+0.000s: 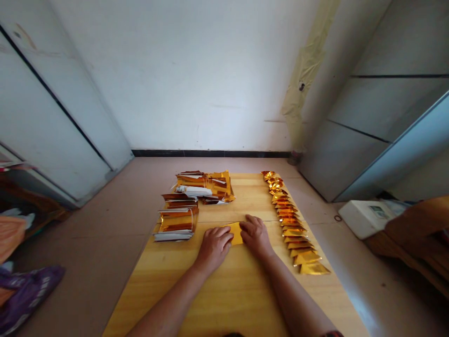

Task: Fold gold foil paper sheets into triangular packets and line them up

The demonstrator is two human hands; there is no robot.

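A small sheet of gold foil paper [236, 233] lies on the wooden table between my two hands. My left hand [214, 243] has its fingers curled over the sheet's left end. On the opposite end, my right hand [257, 235] grips with bent fingers, the thumb side toward the middle. My fingertips hide both ends of the sheet, so its folds there cannot be made out. To the right runs a long row of folded gold foil pieces [293, 229], overlapping one another. Stacks of gold foil sheets with white backs [177, 220] lie at the left.
Another pile of foil sheets [210, 185] is at the table's [224, 299] far left. Beyond stands a white wall [196, 84], with grey cabinets [379, 93] to the right. A white box [358, 217] and a purple bag [31, 295] are off the table's sides.
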